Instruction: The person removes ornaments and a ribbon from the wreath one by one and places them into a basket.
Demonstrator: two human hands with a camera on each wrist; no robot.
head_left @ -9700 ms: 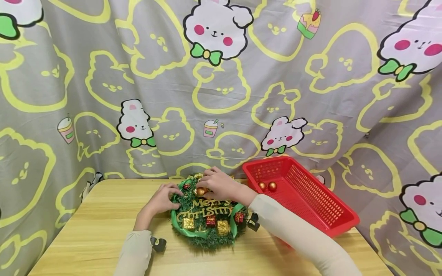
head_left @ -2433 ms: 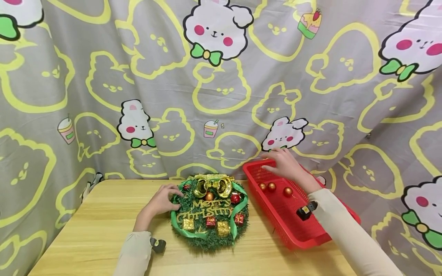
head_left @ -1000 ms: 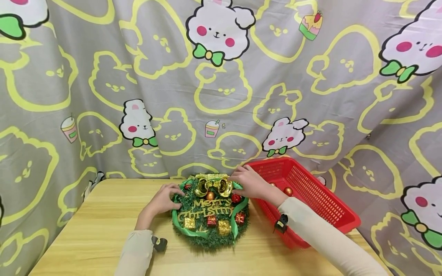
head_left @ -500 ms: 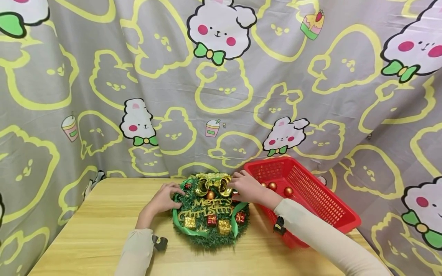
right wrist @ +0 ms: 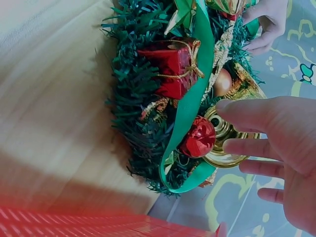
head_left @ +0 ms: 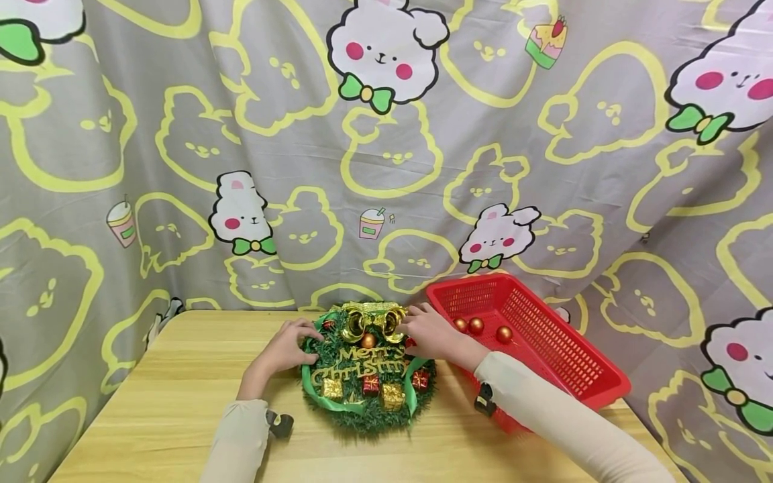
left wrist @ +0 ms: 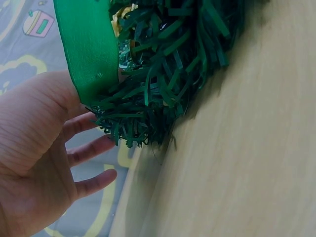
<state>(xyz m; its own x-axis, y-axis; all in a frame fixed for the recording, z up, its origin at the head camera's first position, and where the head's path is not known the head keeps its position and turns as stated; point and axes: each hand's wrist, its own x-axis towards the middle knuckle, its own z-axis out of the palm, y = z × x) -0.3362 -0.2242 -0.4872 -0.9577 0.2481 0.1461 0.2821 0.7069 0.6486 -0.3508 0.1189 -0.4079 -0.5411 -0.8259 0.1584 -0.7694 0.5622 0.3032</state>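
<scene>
A green tinsel Christmas wreath [head_left: 374, 419] lies on the table, decked with gold "Merry Christmas" lettering, green ribbon and small gift boxes. My left hand [head_left: 290, 349] rests at the wreath's left edge; in the left wrist view its fingers [left wrist: 91, 152] are loosely extended against the tinsel, its thumb hidden. My right hand [head_left: 431, 332] reaches over the upper right of the wreath. Its fairly straight fingers lie at the right gold bell [right wrist: 224, 157], beside a red ball [right wrist: 198, 138]. Between the two bells sits a copper-coloured ball [head_left: 368, 341].
To the right stands a red plastic basket [head_left: 558, 315] with three copper-coloured balls, one of them a ball [head_left: 504, 333] lying apart. A patterned curtain [head_left: 386, 161] hangs behind the wooden table [head_left: 181, 376].
Earlier my right hand was at a copper-coloured ball on the wreath, then over the basket, whose balls went from two to three. It has since come back to the bells. The left hand stays put.
</scene>
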